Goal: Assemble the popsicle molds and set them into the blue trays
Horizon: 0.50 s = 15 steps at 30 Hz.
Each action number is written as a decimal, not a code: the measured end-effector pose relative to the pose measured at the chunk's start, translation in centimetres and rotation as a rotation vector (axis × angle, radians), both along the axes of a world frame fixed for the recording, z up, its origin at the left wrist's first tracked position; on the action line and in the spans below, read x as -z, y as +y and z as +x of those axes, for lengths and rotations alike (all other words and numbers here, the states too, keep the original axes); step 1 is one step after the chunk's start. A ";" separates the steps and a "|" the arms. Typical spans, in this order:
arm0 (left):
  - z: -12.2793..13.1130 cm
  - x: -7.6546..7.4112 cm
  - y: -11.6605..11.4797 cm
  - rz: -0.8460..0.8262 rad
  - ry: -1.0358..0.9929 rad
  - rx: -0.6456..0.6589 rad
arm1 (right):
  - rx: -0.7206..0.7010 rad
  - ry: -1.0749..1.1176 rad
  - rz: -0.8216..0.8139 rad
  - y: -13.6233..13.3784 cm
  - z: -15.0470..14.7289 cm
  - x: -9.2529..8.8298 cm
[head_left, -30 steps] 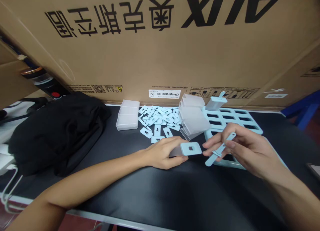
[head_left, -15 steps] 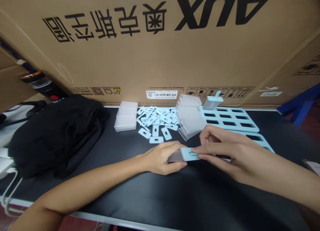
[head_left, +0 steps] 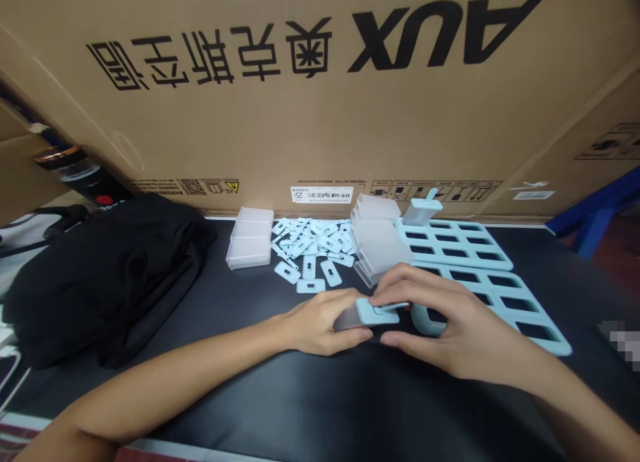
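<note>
Left hand (head_left: 325, 325) grips clear case (head_left: 345, 319); stick (head_left: 395, 307) lies roughly lengthwise on blue lid (head_left: 383, 318), between right hand's (head_left: 440, 315) parted thumb and fingers.

Cardboard box (head_left: 300, 125), lettering inverted: black brand name "AUX" (head_left: 447, 30) at 1 o'clock; black characters "奥克斯空调" (head_left: 207, 55) at 11; white label (head_left: 322, 195) just above centre, towards 12, reading "KFR-46W/BpR3E(B1)" and "25", finer lines illegible; yellow warning triangle (head_left: 231, 187) and QR code (head_left: 191, 186), both between 9 and 10; handling pictograms (head_left: 433, 191) between 2 and 3.
</note>
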<state>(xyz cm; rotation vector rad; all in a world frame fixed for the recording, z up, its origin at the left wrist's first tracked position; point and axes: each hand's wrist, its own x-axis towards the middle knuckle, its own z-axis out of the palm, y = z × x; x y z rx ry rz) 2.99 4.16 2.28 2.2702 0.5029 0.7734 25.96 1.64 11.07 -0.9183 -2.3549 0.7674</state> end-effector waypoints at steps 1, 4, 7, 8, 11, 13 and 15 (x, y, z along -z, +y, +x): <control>0.0 0.0 0.0 -0.004 -0.010 0.008 | -0.001 0.010 0.001 0.1 -0.1 0.2; -0.1 0.0 0.0 -0.033 0.001 0.037 | -0.015 0.015 -0.010 0.3 0.2 0.0; -0.2 0.0 0.1 -0.059 0.061 0.038 | 0.024 -0.017 0.044 0.9 2.6 -1.6; -0.2 0.0 0.2 -0.063 0.060 0.036 | 0.081 -0.039 0.085 1.3 4.0 -2.3; -0.1 0.1 0.4 -0.058 0.007 0.030 | 0.357 -0.186 0.201 3.5 9.0 -3.8; 0.0 -0.1 0.5 -0.021 -0.006 0.036 | 0.533 -0.337 0.203 5.9 12.4 -3.9; 0.1 -0.3 0.6 0.034 0.012 0.059 | 0.684 -0.457 0.189 8.4 15.0 -3.2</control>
